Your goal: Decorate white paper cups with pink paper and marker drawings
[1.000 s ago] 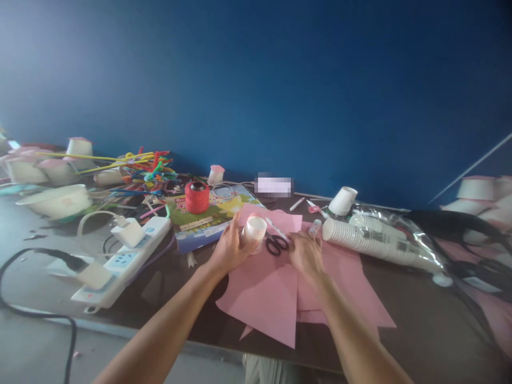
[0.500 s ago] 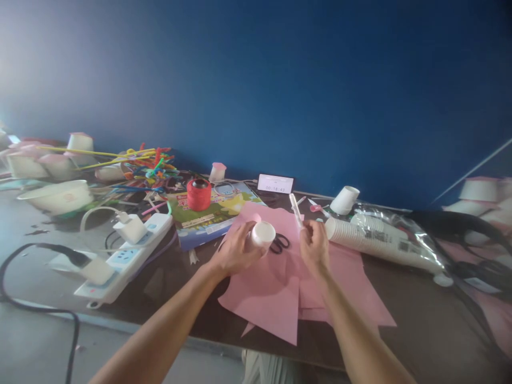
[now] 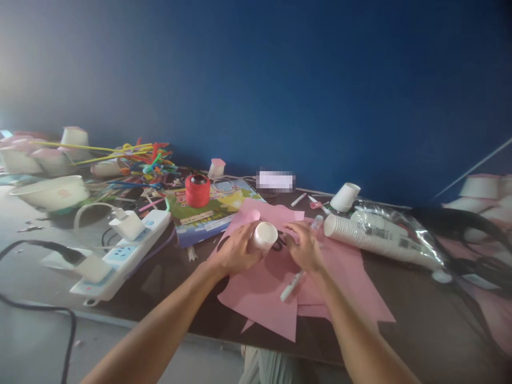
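My left hand (image 3: 239,250) is wrapped round a white paper cup (image 3: 265,234), its round white end turned up, above sheets of pink paper (image 3: 268,298). To its right my right hand (image 3: 304,246) is open, the thumb and fingers apart with nothing between them. Below it a white tube-like pen (image 3: 291,287) lies slanted on the pink paper. Black scissors handles (image 3: 279,242) show on the paper between the two hands; the rest of the scissors is hidden. A small clear cap-like piece (image 3: 317,222) sits just beyond my right hand.
A white power strip (image 3: 124,256) with plugs stands at left. Behind lie a picture book (image 3: 208,213), a red thread spool (image 3: 197,191) and colourful pipe cleaners (image 3: 150,160). At right are bagged stacked paper cups (image 3: 376,240) and one upturned cup (image 3: 345,197).
My right hand has let go of the white pen, which now lies on the pink paper, and its fingers have opened towards the cup. My left hand still holds the cup.
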The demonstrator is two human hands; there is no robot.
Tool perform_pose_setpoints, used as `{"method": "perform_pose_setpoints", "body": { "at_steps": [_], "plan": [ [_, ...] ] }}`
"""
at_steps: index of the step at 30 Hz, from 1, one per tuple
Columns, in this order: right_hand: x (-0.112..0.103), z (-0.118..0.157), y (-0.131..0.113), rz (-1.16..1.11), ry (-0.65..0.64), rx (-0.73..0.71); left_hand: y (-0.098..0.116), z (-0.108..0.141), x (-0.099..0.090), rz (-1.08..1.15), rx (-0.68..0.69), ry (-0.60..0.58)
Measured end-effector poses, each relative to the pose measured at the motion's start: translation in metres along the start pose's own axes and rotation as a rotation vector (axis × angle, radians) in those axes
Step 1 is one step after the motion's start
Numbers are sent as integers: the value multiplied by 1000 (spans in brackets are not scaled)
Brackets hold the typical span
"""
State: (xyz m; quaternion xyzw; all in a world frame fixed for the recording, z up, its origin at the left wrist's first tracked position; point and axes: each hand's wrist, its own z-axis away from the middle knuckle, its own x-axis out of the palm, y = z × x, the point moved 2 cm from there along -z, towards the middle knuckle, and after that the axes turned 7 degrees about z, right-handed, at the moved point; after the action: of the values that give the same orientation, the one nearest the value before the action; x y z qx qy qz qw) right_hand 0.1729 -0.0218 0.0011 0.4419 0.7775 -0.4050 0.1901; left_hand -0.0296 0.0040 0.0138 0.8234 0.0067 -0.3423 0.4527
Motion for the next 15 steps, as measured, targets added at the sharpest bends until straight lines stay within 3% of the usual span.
{"method": "perform_pose_setpoints", "body": {
  "at_steps": [10,15],
  "plan": [
    [-10,-6,13,-110,92,182,-6,-2,-10,98,-184,85],
    [-21,-12,6,-61,70,151,-5,-1,-12,73,-177,92]
  ]
}}
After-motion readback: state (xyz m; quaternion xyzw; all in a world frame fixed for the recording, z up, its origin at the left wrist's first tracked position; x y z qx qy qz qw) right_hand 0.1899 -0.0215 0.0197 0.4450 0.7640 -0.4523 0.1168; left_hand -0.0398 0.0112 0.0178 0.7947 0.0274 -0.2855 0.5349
